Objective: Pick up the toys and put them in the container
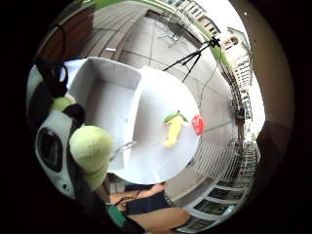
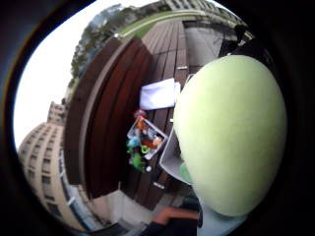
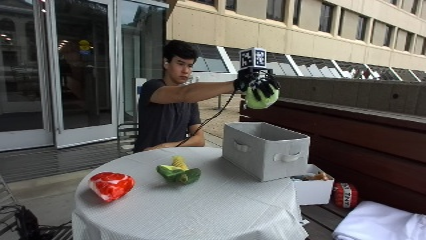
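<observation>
In the outside view my gloved right hand (image 3: 258, 86) is raised high above the grey fabric container (image 3: 266, 150) and grips a round light-green plush toy (image 3: 261, 100). The same toy (image 2: 230, 132) fills much of the thumb side palm view and shows beside the glove (image 1: 90, 148) in the little finger side view. The container (image 1: 105, 105) is seen from above with nothing visible inside. On the round white table (image 3: 200, 205) lie a corn toy with green husk (image 3: 178, 171) and a red-and-white toy (image 3: 110, 185); the corn (image 1: 174, 127) and the red toy (image 1: 197, 124) lie side by side from above.
A dark wooden bench (image 3: 359, 135) runs behind the table. On it stand a small white box with several toys (image 3: 313, 187), a red ball-like toy (image 3: 344, 195) and a white cloth (image 3: 379, 225). A tripod (image 1: 195, 56) stands on the paved floor.
</observation>
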The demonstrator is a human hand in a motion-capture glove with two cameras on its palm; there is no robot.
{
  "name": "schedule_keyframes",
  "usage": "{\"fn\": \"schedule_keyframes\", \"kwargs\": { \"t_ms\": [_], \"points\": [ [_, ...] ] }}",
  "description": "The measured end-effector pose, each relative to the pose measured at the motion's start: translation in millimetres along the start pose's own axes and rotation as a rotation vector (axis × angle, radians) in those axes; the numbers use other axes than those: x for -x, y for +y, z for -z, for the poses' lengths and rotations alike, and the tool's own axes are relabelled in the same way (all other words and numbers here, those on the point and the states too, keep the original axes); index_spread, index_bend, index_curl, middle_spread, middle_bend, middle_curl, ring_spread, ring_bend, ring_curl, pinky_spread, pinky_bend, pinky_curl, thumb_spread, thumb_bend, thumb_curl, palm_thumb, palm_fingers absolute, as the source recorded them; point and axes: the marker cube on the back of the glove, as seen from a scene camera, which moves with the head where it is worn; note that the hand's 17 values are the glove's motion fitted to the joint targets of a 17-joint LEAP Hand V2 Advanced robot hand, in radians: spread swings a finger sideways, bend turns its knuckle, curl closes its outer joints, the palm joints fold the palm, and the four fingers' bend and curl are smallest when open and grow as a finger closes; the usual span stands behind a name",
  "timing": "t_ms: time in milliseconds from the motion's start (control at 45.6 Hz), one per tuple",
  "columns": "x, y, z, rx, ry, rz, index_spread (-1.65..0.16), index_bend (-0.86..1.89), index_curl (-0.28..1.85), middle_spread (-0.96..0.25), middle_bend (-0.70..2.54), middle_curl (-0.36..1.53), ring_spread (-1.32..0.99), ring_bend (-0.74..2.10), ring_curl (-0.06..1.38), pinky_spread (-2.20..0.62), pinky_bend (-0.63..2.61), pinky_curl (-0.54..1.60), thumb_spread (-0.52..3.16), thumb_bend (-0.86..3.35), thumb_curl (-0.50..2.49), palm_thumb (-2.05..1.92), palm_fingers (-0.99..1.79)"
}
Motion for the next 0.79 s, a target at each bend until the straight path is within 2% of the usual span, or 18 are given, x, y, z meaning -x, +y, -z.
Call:
{"fn": "schedule_keyframes", "kwargs": {
  "t_ms": [44,110,132,154,175,197,241,395,439,526,790],
  "points": [
    [1.0,2.0,-5.4,0.028,-0.013,-0.003,-0.4,0.05,0.81,-0.46,0.55,0.68,-0.47,1.02,0.53,-0.47,0.95,0.42,0.53,0.05,0.99,0.67,0.89],
    [-3.0,1.6,-10.5,0.042,-0.029,0.001,-0.39,0.01,0.76,-0.45,0.51,0.67,-0.47,1.06,0.54,-0.46,1.02,0.43,0.68,0.03,0.95,0.62,0.83],
    [-5.7,0.5,-11.4,0.039,-0.034,0.004,-0.38,-0.1,0.71,-0.38,0.38,0.64,-0.46,0.97,0.5,-0.4,1.09,0.45,0.75,-0.14,0.86,0.38,0.4],
    [-8.8,-0.7,-11.8,0.035,-0.039,0.009,-0.38,0.05,0.77,-0.43,0.51,0.69,-0.46,1.1,0.58,-0.44,1.1,0.48,0.78,0.04,0.9,0.57,0.74],
    [-12.5,-2.1,-11.9,0.031,-0.043,0.015,-0.36,-0.09,0.68,-0.33,0.32,0.62,-0.42,0.93,0.5,-0.37,1.13,0.46,0.8,-0.17,0.81,0.28,0.19],
    [-16.5,-3.7,-11.9,0.025,-0.045,0.021,-0.35,-0.02,0.71,-0.3,0.34,0.65,-0.4,0.97,0.55,-0.36,1.18,0.51,0.83,-0.15,0.78,0.24,0.15],
    [-22.7,-5.0,-11.1,0.017,-0.047,0.028,-0.34,-0.02,0.66,-0.23,0.31,0.63,-0.36,0.93,0.54,-0.32,1.24,0.52,0.87,-0.13,0.73,0.16,0.05],
    [-29.7,16.7,6.5,0.007,-0.02,0.029,-0.32,0.01,0.48,-0.08,0.26,0.57,-0.24,0.76,0.43,-0.2,1.34,0.48,0.94,-0.08,0.61,-0.02,-0.14],
    [-42.2,16.6,9.4,0.0,-0.007,0.032,-0.31,0.01,0.44,-0.05,0.3,0.58,-0.21,0.73,0.41,-0.18,1.35,0.47,0.95,-0.07,0.58,-0.03,-0.1],
    [-67.4,24.6,16.7,-0.012,0.029,0.018,-0.31,0.03,0.39,-0.03,0.25,0.55,-0.16,0.68,0.38,-0.13,1.34,0.46,0.96,-0.06,0.54,-0.04,-0.19],
    [-155.2,45.7,19.6,-0.046,0.079,-0.06,-0.29,0.03,0.25,-0.01,0.22,0.51,-0.08,0.6,0.35,-0.05,1.3,0.42,0.96,-0.06,0.43,-0.05,-0.19]
  ]
}}
